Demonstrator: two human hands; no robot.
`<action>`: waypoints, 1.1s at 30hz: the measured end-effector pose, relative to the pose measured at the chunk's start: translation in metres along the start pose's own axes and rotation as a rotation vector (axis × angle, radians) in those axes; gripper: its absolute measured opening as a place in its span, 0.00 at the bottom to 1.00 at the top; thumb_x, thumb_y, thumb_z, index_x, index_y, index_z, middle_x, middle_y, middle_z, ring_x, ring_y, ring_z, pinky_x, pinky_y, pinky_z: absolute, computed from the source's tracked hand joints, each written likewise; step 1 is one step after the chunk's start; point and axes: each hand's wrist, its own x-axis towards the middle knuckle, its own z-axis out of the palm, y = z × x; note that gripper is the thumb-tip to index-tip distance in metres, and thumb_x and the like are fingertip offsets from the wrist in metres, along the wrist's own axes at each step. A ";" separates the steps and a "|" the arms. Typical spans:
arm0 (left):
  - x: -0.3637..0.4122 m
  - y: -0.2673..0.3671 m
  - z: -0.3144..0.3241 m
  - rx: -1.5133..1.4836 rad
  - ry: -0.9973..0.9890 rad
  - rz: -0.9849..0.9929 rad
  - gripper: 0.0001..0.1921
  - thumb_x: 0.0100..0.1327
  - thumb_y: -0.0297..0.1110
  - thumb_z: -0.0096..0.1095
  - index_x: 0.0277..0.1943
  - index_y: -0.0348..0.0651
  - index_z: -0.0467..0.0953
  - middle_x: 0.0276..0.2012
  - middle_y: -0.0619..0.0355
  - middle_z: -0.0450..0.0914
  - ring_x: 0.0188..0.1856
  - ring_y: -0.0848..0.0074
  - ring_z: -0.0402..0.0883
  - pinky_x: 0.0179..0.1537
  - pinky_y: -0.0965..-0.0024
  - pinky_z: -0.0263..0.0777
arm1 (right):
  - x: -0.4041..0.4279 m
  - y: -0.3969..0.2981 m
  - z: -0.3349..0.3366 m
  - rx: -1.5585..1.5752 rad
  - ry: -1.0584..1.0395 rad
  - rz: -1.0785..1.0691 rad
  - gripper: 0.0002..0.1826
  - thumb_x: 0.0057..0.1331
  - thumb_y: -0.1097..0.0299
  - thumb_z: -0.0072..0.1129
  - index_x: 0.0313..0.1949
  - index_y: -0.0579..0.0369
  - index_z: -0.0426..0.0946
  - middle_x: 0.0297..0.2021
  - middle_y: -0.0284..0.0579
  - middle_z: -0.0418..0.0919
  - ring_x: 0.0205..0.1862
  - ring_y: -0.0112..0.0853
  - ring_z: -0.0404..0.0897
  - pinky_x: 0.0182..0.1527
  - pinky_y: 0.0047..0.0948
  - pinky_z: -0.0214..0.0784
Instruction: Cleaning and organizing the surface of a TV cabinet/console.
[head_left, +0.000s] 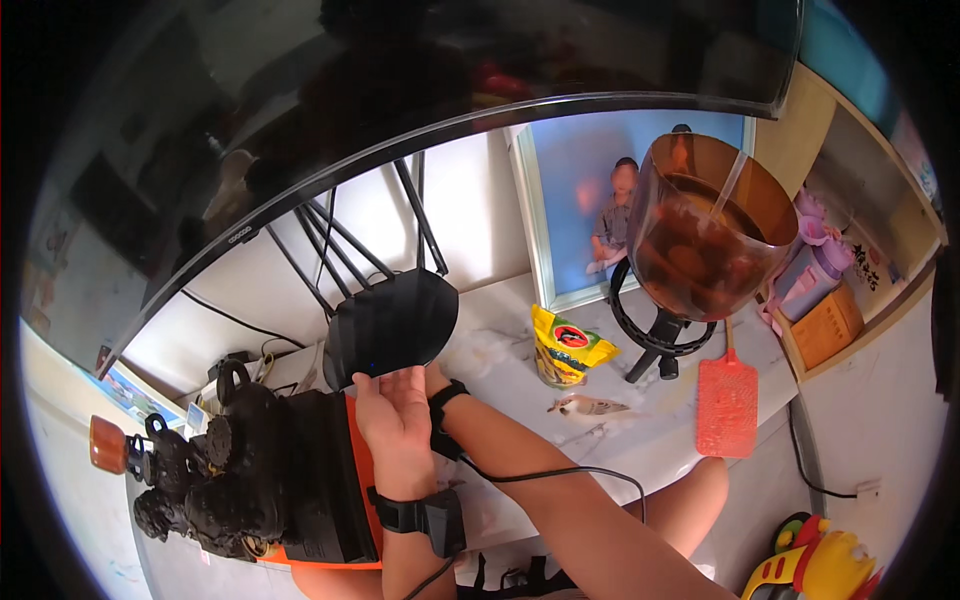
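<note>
A black Wi-Fi router (394, 322) with several antennas is tilted up above the marble-patterned tabletop (502, 330). My left hand (396, 409) is palm up at its lower edge, its fingers reaching under the casing and holding it. My right hand (435, 379) is mostly hidden behind my left hand and the router; only its wrist side shows, so its grip cannot be seen. Each wrist wears a black strap with a cabled device. Left of my hands is a dark carved ornament (240, 480) on an orange base.
A large television (450, 60) overhangs the table. Rightward are a yellow packet (570, 349), a small bird figure or picture (592, 407), a framed photo (577, 202), an amber container with liquid (697, 240) on a black stand, a red fly swatter (727, 405) and a wooden shelf (885, 337).
</note>
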 end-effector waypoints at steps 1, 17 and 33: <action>0.001 -0.001 0.001 0.008 -0.001 -0.007 0.18 0.80 0.43 0.43 0.55 0.34 0.69 0.53 0.49 0.71 0.58 0.59 0.74 0.67 0.50 0.70 | 0.002 0.003 -0.001 -0.013 0.005 0.049 0.30 0.72 0.54 0.43 0.71 0.49 0.63 0.73 0.42 0.61 0.77 0.44 0.53 0.77 0.48 0.37; 0.001 -0.004 0.010 0.028 0.094 0.045 0.18 0.80 0.44 0.44 0.58 0.38 0.69 0.56 0.51 0.68 0.59 0.57 0.70 0.67 0.46 0.68 | -0.079 0.084 -0.056 -0.212 -0.078 0.677 0.38 0.74 0.49 0.38 0.76 0.58 0.51 0.78 0.53 0.48 0.80 0.45 0.45 0.79 0.46 0.34; 0.003 0.005 0.016 0.070 0.136 0.062 0.17 0.80 0.43 0.43 0.58 0.37 0.69 0.56 0.49 0.66 0.59 0.57 0.70 0.64 0.48 0.71 | -0.069 0.069 -0.045 -0.216 -0.125 0.416 0.36 0.73 0.50 0.39 0.73 0.62 0.57 0.75 0.51 0.57 0.78 0.40 0.50 0.78 0.44 0.36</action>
